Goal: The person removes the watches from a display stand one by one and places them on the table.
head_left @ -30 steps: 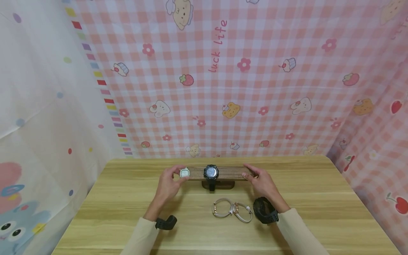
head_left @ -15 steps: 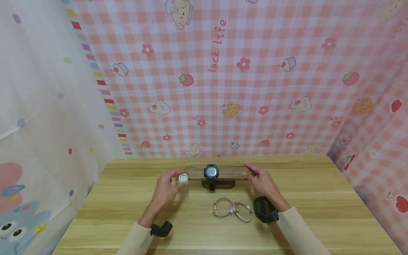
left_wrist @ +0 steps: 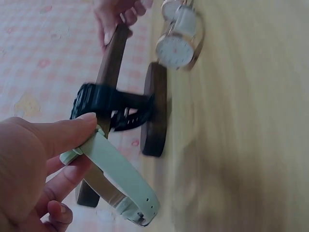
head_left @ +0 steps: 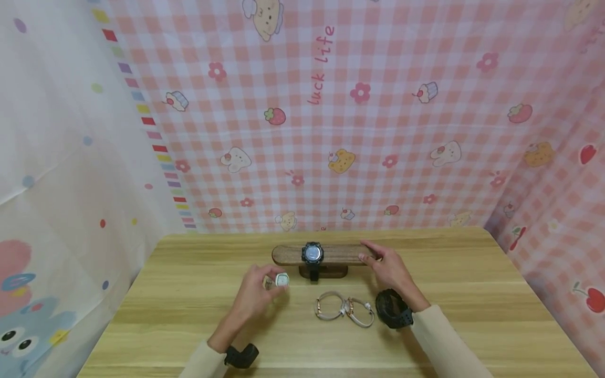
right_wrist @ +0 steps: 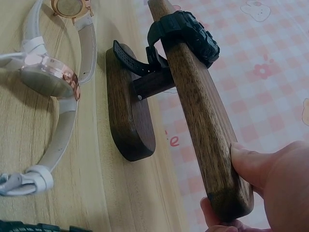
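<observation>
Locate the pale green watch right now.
In the head view, the pale green watch is pinched in the left hand, on the near side of the wooden stand, by its left end, and left of the two white-strapped watches.

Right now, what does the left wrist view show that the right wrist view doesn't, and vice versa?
Left wrist only: the left hand pinching a pale green watch.
Right wrist only: a strip of something dark at the bottom-left edge, too cropped to identify.
Both: the right hand gripping one end of the wooden stand, the black watch strapped around its bar, and two white-strapped watches.
</observation>
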Demonstrator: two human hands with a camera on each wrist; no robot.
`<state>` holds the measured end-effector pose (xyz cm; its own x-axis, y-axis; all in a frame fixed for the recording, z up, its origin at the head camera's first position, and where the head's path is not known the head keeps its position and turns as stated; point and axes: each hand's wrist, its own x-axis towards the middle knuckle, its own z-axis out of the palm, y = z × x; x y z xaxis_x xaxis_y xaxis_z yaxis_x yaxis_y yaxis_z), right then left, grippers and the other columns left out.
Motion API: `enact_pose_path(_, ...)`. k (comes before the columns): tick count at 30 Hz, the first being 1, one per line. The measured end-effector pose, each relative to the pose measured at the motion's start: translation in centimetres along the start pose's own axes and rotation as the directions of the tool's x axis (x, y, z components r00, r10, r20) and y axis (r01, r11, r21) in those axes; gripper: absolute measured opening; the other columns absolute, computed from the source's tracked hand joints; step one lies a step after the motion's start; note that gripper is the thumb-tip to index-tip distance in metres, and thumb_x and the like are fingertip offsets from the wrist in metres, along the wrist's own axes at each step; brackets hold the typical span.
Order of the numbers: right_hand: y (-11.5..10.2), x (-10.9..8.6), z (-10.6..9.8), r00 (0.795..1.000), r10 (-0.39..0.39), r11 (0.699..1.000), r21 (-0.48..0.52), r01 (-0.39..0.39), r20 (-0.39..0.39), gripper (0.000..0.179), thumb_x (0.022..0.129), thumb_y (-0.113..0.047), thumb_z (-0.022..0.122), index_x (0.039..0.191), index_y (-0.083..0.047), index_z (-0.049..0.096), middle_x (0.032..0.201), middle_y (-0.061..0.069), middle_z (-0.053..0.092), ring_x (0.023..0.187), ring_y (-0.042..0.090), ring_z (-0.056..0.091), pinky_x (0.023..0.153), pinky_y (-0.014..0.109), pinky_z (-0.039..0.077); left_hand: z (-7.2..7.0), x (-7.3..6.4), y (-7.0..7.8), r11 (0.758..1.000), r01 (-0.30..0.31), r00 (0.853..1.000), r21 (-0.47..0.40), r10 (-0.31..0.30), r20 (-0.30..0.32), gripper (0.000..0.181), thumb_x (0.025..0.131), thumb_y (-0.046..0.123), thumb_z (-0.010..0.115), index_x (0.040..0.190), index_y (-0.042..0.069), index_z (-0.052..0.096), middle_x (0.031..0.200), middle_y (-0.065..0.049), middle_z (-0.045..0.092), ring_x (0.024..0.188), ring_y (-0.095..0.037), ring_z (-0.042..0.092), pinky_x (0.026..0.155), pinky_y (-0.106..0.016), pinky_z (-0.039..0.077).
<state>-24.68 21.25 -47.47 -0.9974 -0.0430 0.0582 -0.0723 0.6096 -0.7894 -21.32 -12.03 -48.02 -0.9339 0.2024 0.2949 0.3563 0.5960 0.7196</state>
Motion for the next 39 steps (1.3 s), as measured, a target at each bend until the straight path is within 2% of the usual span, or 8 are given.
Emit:
enact_pose_path(7, -0.1, 0.0, 0.0, 1.000, -0.017, 1.000, 0.004, 0.017, 0.003, 0.046, 0.097, -0.026, 0.064, 0.140, -0.010, 0.057, 0.085, 0.009, 0.061, 0.064, 0.015, 0.048, 0.055, 0.028, 0.040, 1.3, -0.8, 0.7, 1.000, -0.013, 0.997, -0.009, 0.014, 0.079, 0.034, 0.072, 0.012, 0.087, 0.103, 0.007, 0.073, 0.077, 0.008, 0.061, 0.080, -0.024, 0.050, 0.069, -0.026, 0.036)
enact_pose_path(20, 0.1, 0.0, 0.0, 1.000, -0.020, 1.000, 0.001, 0.020, -0.006, 0.046, 0.097, -0.026, 0.065, 0.140, -0.011, 0.057, 0.085, 0.007, 0.061, 0.065, 0.016, 0.048, 0.056, 0.028, 0.040, 3.1, -1.3, 1.5, 0.999, 0.034, 0.978, -0.010, -0.031, 0.204, 0.032, 0.074, 0.009, 0.085, 0.103, 0.002, 0.072, 0.074, 0.006, 0.065, 0.081, -0.016, 0.052, 0.070, -0.023, 0.042)
enact_pose_path(25, 0.2, 0.0, 0.0, 1.000, -0.023, 1.000, 0.004, 0.023, -0.005, 0.046, 0.097, -0.025, 0.065, 0.139, -0.010, 0.058, 0.087, 0.008, 0.063, 0.066, 0.016, 0.049, 0.056, 0.028, 0.040, 3.5, -1.4, 1.7, 0.999, 0.037, 0.975, -0.007, -0.034, 0.220, 0.032, 0.074, 0.011, 0.086, 0.102, 0.003, 0.072, 0.073, 0.008, 0.064, 0.078, -0.013, 0.055, 0.069, -0.023, 0.043)
enact_pose_path(33, 0.1, 0.0, 0.1, 1.000, -0.012, 1.000, 0.015, 0.012, -0.001, 0.046, 0.097, -0.025, 0.065, 0.140, -0.010, 0.058, 0.086, 0.007, 0.062, 0.065, 0.017, 0.048, 0.055, 0.028, 0.040, 4.2, -1.4, 1.7, 0.999, 0.027, 0.969, -0.044, -0.016, 0.247, 0.032, 0.074, 0.008, 0.085, 0.102, 0.000, 0.071, 0.070, 0.005, 0.066, 0.060, 0.000, 0.055, 0.058, -0.020, 0.048)
enact_pose_path(39, 0.0, 0.0, 0.1, 1.000, -0.009, 1.000, 0.018, 0.009, -0.003, 0.046, 0.097, -0.024, 0.065, 0.140, -0.010, 0.057, 0.086, 0.007, 0.061, 0.065, 0.017, 0.048, 0.054, 0.028, 0.039, 4.6, -1.2, 1.7, 1.000, 0.009, 0.968, -0.006, -0.007, 0.250, 0.032, 0.073, 0.010, 0.086, 0.100, 0.001, 0.071, 0.068, 0.006, 0.067, 0.059, 0.001, 0.055, 0.058, -0.020, 0.047)
